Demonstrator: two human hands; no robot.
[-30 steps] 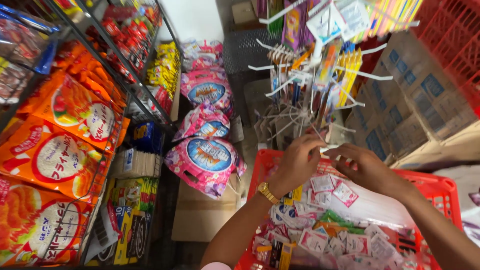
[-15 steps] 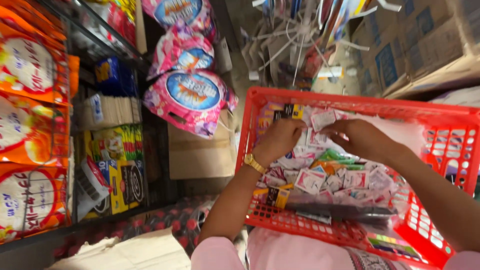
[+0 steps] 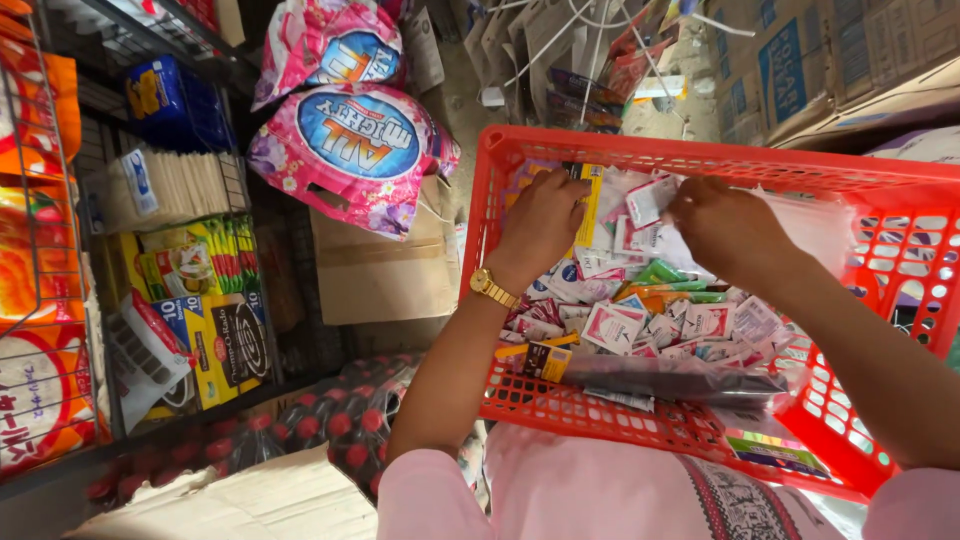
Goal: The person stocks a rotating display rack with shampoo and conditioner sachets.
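A person looks down into a red basket [image 3: 905,195] that rests on their lap. Both hands are inside it, near the far side.

The left hand [image 3: 540,222] is bent over a yellow packet [image 3: 590,205] and the fingers touch it. The fingers curl down, but I cannot tell if they really grip the packet. A gold watch [image 3: 492,288] sits on the left wrist.

The right hand [image 3: 722,228] is close by. Its fingers pinch a small white and pink packet [image 3: 648,200] and hold it up a little above the pile. The 2 hands are near each other but do not touch.

The basket is full of little packets [image 3: 655,320]. Most are white and pink, and some are green, orange and blue. A dark long wrapper [image 3: 680,378] lies across the near part of the pile.

To the left of the basket stand big pink bags [image 3: 350,140], and a brown box [image 3: 375,265] sits under them. Further left is a wire shelf [image 3: 160,70] with orange bags [image 3: 35,260] and boxes. Dark bottles with red caps [image 3: 330,420] stand on the floor below
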